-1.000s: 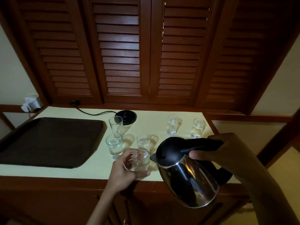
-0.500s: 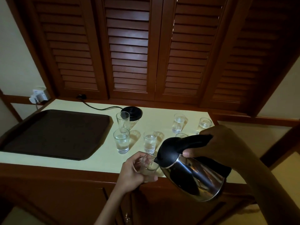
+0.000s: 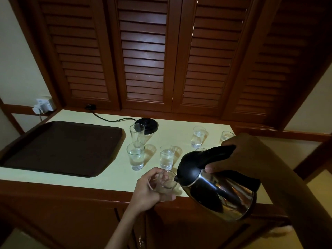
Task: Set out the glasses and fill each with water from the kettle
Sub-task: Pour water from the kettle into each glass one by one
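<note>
The black-lidded steel kettle (image 3: pixel 221 193) tilts, spout at the rim of a raised clear glass (image 3: pixel 167 184); water-filled glasses (image 3: pixel 167 157) stand behind.

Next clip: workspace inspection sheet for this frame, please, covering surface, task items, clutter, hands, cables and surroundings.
Surface: cream countertop, dimly lit.
Job's things: steel kettle tilted, spout at the held glass; front-left glass, middle glass, back glass and far-right glass hold water; tall glass looks empty; part-hidden glass behind the kettle lid.
Clutter: dark brown tray at the left.
Grippers: left hand grips the held glass; right hand grips the kettle handle.
Cables: black cord runs from the kettle base to the back; plug in the wall socket.
Surroundings: louvred wooden shutters behind.
</note>
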